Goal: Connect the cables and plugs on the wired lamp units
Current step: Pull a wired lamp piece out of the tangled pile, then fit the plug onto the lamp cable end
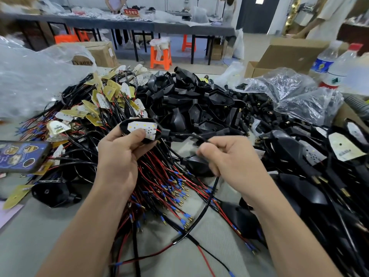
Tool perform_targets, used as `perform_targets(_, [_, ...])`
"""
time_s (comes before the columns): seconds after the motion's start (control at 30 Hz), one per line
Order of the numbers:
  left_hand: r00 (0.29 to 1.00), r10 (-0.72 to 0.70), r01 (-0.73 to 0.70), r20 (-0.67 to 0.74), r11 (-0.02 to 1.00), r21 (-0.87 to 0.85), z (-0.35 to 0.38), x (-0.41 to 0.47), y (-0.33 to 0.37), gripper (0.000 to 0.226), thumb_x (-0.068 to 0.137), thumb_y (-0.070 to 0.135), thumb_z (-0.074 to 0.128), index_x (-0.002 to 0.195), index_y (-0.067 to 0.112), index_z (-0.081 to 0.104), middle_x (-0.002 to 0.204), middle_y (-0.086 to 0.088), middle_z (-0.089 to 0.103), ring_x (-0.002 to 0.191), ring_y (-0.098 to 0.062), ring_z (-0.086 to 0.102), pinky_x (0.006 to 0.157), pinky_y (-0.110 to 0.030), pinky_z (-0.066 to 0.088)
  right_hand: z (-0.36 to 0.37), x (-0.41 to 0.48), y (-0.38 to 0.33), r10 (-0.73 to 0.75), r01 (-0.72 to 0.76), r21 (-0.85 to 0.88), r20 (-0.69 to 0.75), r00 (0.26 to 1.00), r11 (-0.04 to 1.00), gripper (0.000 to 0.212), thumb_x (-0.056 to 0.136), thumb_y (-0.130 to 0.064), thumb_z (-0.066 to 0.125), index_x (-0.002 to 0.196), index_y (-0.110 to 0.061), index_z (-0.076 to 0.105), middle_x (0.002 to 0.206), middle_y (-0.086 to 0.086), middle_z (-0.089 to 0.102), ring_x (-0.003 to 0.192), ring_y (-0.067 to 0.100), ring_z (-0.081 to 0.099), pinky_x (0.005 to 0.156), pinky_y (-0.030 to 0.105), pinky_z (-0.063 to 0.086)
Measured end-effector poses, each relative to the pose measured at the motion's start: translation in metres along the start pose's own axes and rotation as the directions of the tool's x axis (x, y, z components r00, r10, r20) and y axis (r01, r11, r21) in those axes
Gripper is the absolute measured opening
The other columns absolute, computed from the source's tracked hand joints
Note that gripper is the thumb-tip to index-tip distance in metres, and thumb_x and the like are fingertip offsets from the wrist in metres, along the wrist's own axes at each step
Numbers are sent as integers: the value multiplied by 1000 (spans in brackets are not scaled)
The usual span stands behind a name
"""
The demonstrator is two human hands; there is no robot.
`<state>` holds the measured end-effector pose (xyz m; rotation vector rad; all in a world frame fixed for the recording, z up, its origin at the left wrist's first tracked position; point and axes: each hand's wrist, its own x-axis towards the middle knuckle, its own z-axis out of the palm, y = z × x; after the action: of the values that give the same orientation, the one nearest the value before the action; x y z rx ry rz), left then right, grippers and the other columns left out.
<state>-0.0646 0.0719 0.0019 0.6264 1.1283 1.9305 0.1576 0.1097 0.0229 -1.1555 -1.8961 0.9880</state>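
My left hand grips a black lamp housing with a white LED board seated in it, thumb pressed on the board. A black sleeved cable leaves the housing's stem to the right. My right hand is closed on that cable, which hangs down below the fist and ends in red and black leads near the table's front. Under both hands lies a bundle of red and black wires with blue-sleeved brass plugs.
Loose LED boards with wires pile at the left, empty black housings in the middle, finished units at the right. A phone lies far left. Plastic bags, two water bottles and cartons stand behind.
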Motion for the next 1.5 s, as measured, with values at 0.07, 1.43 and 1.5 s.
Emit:
perform_targets(0.07, [1000, -21, 21, -10, 998, -60, -3, 2, 2, 32, 95, -6, 60, 77, 12, 80, 72, -4, 70, 58, -8, 63, 69, -29, 63, -4, 10, -17, -98, 90, -216, -27, 995, 972, 29, 93, -28, 64, 78, -5, 70, 57, 12, 51, 49, 11, 40, 52, 28, 34])
perform_targets(1.43, [977, 209, -210, 47, 885, 415, 31, -24, -30, 29, 93, 17, 72, 77, 39, 82, 77, 1, 79, 63, -8, 64, 60, -23, 55, 38, -8, 30, 61, -113, 129, 358, 932, 985, 38, 68, -9, 54, 76, -32, 83, 62, 3, 69, 58, 28, 50, 57, 35, 38])
perform_targets(1.5, [953, 283, -297, 108, 798, 524, 32, -29, -32, 25, 90, 26, 73, 81, 48, 78, 76, 8, 78, 65, -10, 68, 65, -30, 58, 39, -9, 31, 69, -95, 64, 332, 941, 993, 39, 67, -12, 51, 77, -34, 83, 75, -5, 76, 68, 21, 65, 64, 35, 52])
